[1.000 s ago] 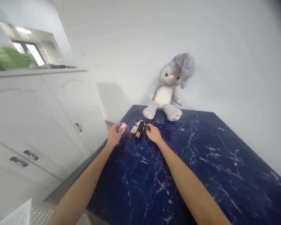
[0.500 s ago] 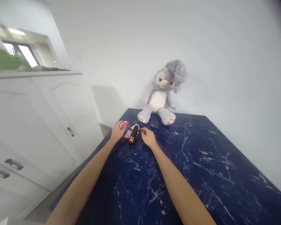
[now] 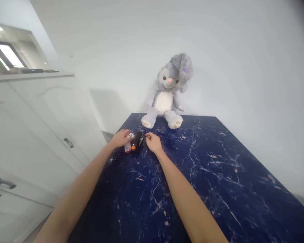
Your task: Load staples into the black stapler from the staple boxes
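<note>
My left hand (image 3: 120,138) is closed over a small red-and-white packet (image 3: 127,134), fingers covering part of it. Just below its fingertips lies a small white box with red edges (image 3: 127,147) on the blue table. Beside that box, to the right, is a black stapler (image 3: 137,140) with an orange patch at its near end. My right hand (image 3: 154,142) rests on the table just right of the stapler, its fingers curled in. Whether anything is between those fingers is hidden. Some white and dark bits by the stapler are too small to name.
A grey plush rabbit (image 3: 165,98) sits at the table's far edge against the white wall. Left of the dark blue marbled table (image 3: 192,179) stand white cabinets (image 3: 40,128) with dark handles. Behind the cabinet top is an opening with a window.
The view has turned right, so everything sits further left. My left hand has brought the red-and-white packet closer to the box and stapler. My right hand stays curled beside the stapler.
</note>
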Demonstrator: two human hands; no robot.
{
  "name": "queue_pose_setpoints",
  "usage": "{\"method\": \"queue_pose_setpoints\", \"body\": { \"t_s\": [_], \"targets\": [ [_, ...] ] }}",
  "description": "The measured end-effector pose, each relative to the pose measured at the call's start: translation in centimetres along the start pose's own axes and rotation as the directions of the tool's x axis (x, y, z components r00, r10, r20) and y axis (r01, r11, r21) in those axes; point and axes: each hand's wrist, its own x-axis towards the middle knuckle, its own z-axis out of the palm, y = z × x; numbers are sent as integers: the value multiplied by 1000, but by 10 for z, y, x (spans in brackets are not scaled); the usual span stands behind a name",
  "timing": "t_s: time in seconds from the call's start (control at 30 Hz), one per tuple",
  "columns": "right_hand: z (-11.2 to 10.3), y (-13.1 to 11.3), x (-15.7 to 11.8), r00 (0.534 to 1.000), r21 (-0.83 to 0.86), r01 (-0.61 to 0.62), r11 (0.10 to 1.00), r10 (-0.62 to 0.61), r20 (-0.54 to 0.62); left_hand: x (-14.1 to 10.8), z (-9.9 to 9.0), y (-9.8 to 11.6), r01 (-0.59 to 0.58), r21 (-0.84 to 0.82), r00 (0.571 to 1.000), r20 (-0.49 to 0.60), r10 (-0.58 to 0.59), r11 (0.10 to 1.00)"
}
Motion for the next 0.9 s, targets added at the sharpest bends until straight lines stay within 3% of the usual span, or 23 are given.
{"method": "queue_pose_setpoints", "body": {
  "t_s": [0.13, 0.33, 0.43, 0.6, 0.77, 0.9],
  "targets": [
    [0, -1, -2, 999, -17, 24, 1000, -23, 43, -50, -13, -3, 43, 19, 999, -5, -43, 999],
    [1, -11, -16, 960, -57, 213, 975, -198, 200, -104, -19, 8, 140, -142, 974, -156, -162, 980],
    [1, -14, -19, 949, -102, 240, 965, -211, 232, -115, -11, 14, 130, -138, 959, -233, -159, 982],
    [-6, -16, -30, 953, -161, 268, 950, -236, 191, -119, 5, 18, 171, -75, 919, -347, -187, 982],
    [-27, -18, -73, 949, -193, 296, 936, -266, 167, -128, 2, 17, 181, -61, 905, -381, -191, 982],
    [-41, -17, -100, 979, -227, 203, 952, -192, 71, -146, -4, 30, 126, -29, 908, -400, -127, 992]
  ]
}}
